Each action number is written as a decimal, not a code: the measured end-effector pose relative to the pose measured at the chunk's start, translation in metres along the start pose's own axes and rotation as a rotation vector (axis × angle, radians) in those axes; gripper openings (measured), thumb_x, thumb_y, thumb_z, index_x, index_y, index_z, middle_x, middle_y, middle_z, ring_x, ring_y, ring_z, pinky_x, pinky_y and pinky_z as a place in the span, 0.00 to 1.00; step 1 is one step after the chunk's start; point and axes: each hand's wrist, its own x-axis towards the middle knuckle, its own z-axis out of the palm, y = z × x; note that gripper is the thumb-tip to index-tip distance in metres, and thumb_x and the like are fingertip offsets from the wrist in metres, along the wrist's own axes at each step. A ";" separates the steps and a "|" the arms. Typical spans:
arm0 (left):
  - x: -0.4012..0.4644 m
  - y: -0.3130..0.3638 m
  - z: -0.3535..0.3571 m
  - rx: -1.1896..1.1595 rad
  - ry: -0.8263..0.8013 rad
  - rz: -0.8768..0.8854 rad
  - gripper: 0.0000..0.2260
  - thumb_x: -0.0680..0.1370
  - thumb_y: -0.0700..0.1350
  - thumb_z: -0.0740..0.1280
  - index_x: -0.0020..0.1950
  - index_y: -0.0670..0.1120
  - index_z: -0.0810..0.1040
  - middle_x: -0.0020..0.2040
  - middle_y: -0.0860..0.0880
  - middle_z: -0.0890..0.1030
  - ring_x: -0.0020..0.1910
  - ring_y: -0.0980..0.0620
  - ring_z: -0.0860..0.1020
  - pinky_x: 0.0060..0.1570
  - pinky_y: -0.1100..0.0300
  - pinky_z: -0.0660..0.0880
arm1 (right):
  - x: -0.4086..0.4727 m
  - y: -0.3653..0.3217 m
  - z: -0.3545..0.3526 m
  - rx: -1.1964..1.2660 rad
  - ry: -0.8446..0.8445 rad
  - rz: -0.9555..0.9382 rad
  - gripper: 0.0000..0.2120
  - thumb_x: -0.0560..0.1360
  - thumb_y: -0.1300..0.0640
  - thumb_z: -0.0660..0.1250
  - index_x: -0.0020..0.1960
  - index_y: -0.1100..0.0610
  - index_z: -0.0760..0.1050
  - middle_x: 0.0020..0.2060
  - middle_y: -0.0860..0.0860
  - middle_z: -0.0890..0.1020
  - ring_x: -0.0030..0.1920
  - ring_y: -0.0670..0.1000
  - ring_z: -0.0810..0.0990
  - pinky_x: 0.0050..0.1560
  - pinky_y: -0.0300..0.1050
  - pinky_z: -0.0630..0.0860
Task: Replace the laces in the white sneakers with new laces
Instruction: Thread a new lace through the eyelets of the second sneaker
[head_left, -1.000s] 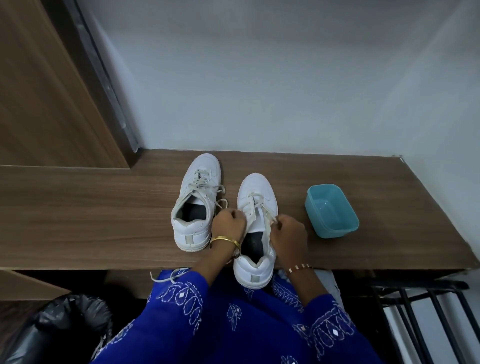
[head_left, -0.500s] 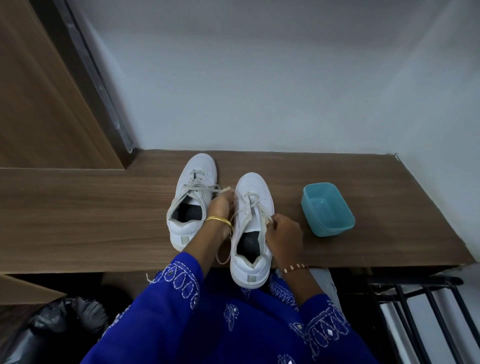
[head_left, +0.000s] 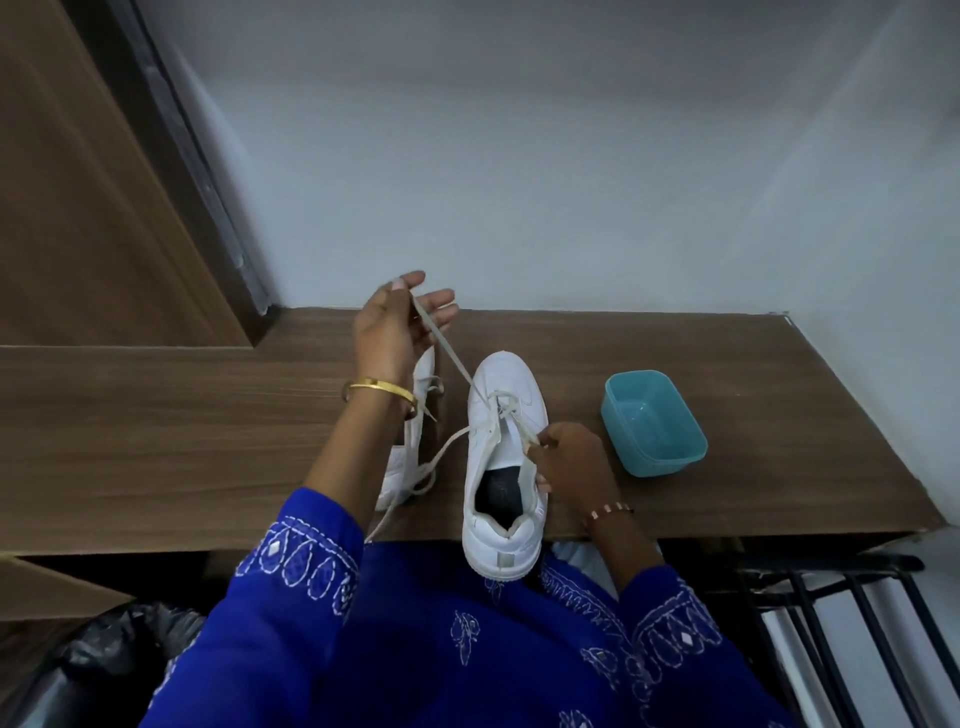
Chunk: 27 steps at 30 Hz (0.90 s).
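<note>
Sneakers first, left to right. We see a black bin bag (head_left: 88, 660) at 7 o'clock under the worktop (head_left: 156, 431). Next, the left sneaker (head_left: 413, 431), mostly hidden behind the left forearm, its loosened lace trailing toward the near edge. Left hand (head_left: 392, 332) is raised at about 11 o'clock from the right sneaker (head_left: 503, 462), thumb and forefinger pinching the end of the lace (head_left: 447, 351), other fingers spread. The lace runs taut from that pinch down to the front eyelets. The right sneaker sits centre, long axis running 12 to 6, toe to the wall, heel overhanging the near edge toward the lap. Right hand (head_left: 569, 462) is at the shoe's 3 o'clock side, fingers curled on the lace strand by the upper eyelets, also steadying the shoe. Blue tub (head_left: 652, 421) at 2 o'clock from the shoe, apart from it. Black rack (head_left: 831, 597) at 4 o'clock, below.

We judge old-lace removal is under way on the right shoe. The pull direction matters: the lace exits toward 11, across the shoe's axis, so the nearer right hand has to hold the shoe against sliding.
</note>
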 end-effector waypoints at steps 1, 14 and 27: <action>-0.001 0.007 0.002 0.010 -0.033 -0.001 0.12 0.83 0.45 0.52 0.48 0.47 0.74 0.32 0.51 0.83 0.32 0.54 0.82 0.42 0.59 0.79 | 0.002 -0.003 -0.003 0.012 -0.043 0.010 0.10 0.73 0.59 0.67 0.42 0.67 0.78 0.37 0.62 0.82 0.37 0.58 0.80 0.46 0.53 0.79; -0.019 0.021 0.010 0.206 -0.670 -0.388 0.21 0.81 0.43 0.50 0.32 0.44 0.74 0.24 0.49 0.70 0.18 0.54 0.68 0.20 0.65 0.64 | 0.013 -0.082 -0.025 0.286 -0.104 -0.421 0.15 0.74 0.69 0.63 0.41 0.48 0.73 0.39 0.46 0.80 0.44 0.55 0.78 0.50 0.48 0.74; 0.001 0.027 -0.038 0.127 -0.197 -0.261 0.25 0.80 0.46 0.54 0.21 0.49 0.67 0.18 0.54 0.61 0.17 0.57 0.59 0.20 0.67 0.56 | 0.022 -0.028 -0.074 0.680 -0.093 -0.243 0.14 0.79 0.54 0.59 0.35 0.56 0.71 0.24 0.47 0.78 0.30 0.44 0.77 0.43 0.43 0.75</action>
